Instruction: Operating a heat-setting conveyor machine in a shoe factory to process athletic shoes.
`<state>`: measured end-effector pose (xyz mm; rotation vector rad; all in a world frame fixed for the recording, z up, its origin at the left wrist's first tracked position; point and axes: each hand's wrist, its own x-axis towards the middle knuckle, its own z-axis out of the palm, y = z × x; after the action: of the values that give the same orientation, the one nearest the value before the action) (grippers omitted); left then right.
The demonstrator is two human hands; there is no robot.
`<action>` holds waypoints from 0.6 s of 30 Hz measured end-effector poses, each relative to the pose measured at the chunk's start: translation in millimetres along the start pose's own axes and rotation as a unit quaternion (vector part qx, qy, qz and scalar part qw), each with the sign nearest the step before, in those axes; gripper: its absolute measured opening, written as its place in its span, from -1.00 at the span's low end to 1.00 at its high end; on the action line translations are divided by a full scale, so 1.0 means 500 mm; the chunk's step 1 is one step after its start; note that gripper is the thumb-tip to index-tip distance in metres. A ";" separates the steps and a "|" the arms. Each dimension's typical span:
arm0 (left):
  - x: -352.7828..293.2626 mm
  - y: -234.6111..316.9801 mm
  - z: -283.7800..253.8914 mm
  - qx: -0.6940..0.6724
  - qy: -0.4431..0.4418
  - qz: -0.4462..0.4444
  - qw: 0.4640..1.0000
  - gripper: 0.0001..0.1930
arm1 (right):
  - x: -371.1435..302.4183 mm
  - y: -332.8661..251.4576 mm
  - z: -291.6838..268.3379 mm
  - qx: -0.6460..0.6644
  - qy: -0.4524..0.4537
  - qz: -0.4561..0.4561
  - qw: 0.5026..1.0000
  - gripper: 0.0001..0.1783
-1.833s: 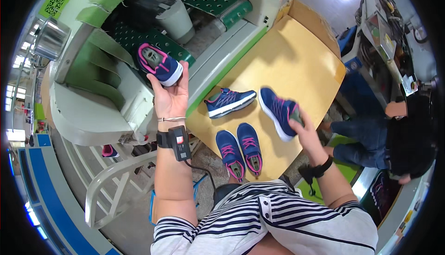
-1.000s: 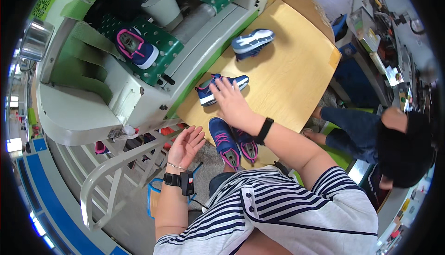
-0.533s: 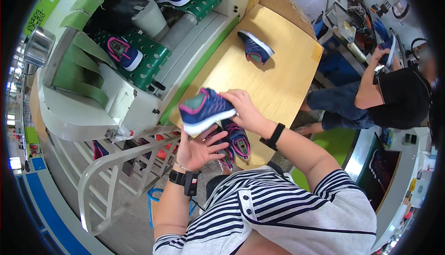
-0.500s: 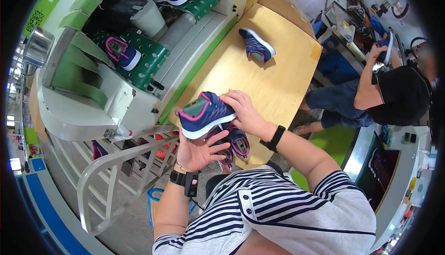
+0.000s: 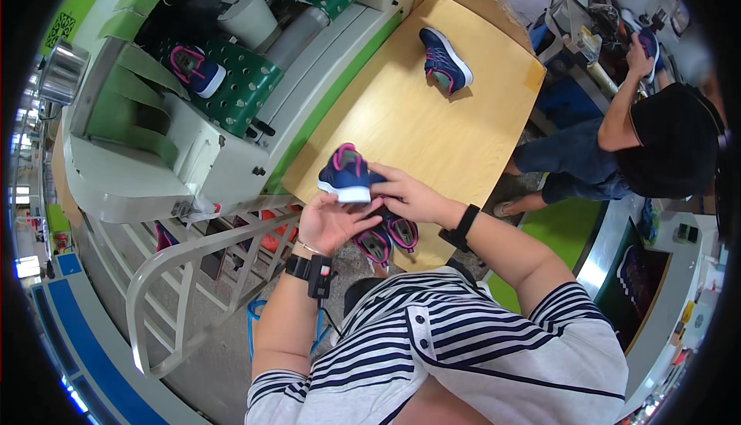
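Note:
A navy sneaker [image 5: 345, 174] with pink collar trim and a white sole is held above the near edge of the wooden table [image 5: 378, 108]. My right hand [image 5: 411, 195] grips it from the right side, its fingers partly hidden by the shoe. Below the sole, my left hand [image 5: 328, 228] lies palm up with its fingers stretched out, the thumb side near or touching the sole. Just beneath my hands stand two more sneakers, a left one [image 5: 374, 246] and a right one [image 5: 403, 233], with dark openings and pink trim.
Another sneaker [image 5: 445, 60] lies farther back on the table. On the left, a machine's green perforated conveyor [image 5: 247, 97] carries a sneaker [image 5: 197, 71]. A pale metal rack [image 5: 181, 286] stands below it. At right, a person in a dark cap [image 5: 671, 143] handles a shoe [image 5: 650, 47].
The held sneaker has turned so its heel end faces me more, and it sits slightly farther right. My left hand has come nearer to the right hand. The view has shifted slightly.

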<state>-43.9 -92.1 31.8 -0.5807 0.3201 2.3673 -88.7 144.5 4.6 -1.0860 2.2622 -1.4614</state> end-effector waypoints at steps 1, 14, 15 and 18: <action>-0.007 -0.013 -0.001 0.019 -0.020 -0.001 1.000 -0.33 | -0.005 -0.011 -0.002 0.004 -0.002 0.002 1.000 -0.42; -0.018 0.075 0.129 0.123 -0.173 0.118 0.970 -0.18 | -0.127 0.002 0.077 0.027 0.022 0.299 0.954 0.13; -0.007 0.097 0.156 0.136 -0.240 0.131 0.952 -0.17 | -0.124 0.018 0.068 0.078 0.054 0.284 0.954 0.09; 0.025 0.188 0.159 0.056 -0.307 0.209 0.927 -0.14 | -0.110 0.008 0.021 0.242 0.073 0.396 0.883 -0.10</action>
<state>-140.2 -125.7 101.6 0.3317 0.3061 2.7607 -46.3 176.5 -14.2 0.1140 1.8720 -1.5857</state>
